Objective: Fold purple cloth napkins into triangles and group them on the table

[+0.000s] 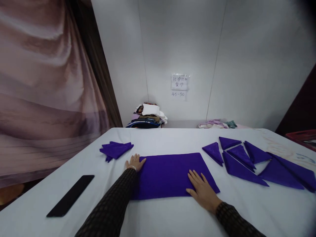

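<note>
A purple cloth napkin [168, 176] lies flat in front of me as a wide rectangle. My left hand [135, 162] rests on its far left corner, palm down with the fingers stretched out. On the napkin's right part, near the front edge, my right hand [202, 191] is laid flat with its fingers spread. Neither hand grips the fabric. To the right are several purple napkins folded into triangles [240, 169], some overlapping. A loosely bunched purple cloth [116, 150] sits to the left, beyond my left hand.
The white-covered table [158, 219] fills the foreground. A flat black slab [71, 196] lies at its left. Behind the far edge are a pile of folded clothes [148, 116] and more fabric [214, 124]. A handwritten paper sign [179, 82] hangs on the wall; a draped curtain [49, 82] stands left.
</note>
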The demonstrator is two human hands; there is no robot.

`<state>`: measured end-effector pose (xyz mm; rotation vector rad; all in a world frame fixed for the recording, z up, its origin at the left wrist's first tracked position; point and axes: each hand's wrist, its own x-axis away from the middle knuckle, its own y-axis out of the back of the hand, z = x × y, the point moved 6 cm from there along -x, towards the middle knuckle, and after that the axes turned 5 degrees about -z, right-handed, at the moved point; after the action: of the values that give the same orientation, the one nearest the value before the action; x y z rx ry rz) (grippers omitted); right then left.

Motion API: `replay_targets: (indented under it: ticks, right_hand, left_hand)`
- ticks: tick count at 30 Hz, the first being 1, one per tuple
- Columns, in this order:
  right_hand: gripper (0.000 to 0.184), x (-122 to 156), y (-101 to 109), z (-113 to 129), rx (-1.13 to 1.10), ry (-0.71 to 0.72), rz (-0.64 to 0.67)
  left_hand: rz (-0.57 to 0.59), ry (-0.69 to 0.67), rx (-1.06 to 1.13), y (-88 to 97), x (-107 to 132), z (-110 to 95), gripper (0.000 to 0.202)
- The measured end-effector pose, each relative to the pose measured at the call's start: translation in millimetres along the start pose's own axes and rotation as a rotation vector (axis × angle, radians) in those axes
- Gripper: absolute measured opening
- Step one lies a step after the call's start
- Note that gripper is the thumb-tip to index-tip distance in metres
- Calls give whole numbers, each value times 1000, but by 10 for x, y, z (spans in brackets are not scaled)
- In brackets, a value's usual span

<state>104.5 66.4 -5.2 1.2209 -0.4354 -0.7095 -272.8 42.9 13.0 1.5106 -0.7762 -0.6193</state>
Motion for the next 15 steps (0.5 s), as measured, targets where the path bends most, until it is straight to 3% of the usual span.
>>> replay_targets:
  ticks: [3, 5, 8, 10, 12, 15]
  right_hand:
    - [70, 39, -54, -38, -10, 1, -4]
    - [70, 30, -61, -72, -11, -3, -15]
    - [71, 12, -68, -82, -4, -1, -25]
    - [72, 10, -73, -74, 1, 7, -31]
    - [72, 16, -72, -72, 3, 11, -41]
    - [71, 27, -62, -80, -3, 17, -56]
  left_hand:
    - [15, -2, 11, 146, 113, -166, 69]
    - [-9, -72, 21, 153, 367, -436, 72]
    - [-57, -489, 100, -23, 1026, -1069, 73]
    - [-58, -669, 133, -198, 1466, -1317, 73]
    - [-49, -692, 129, -324, 1723, -1330, 72]
    - [-28, -534, 70, -367, 1761, -980, 72]
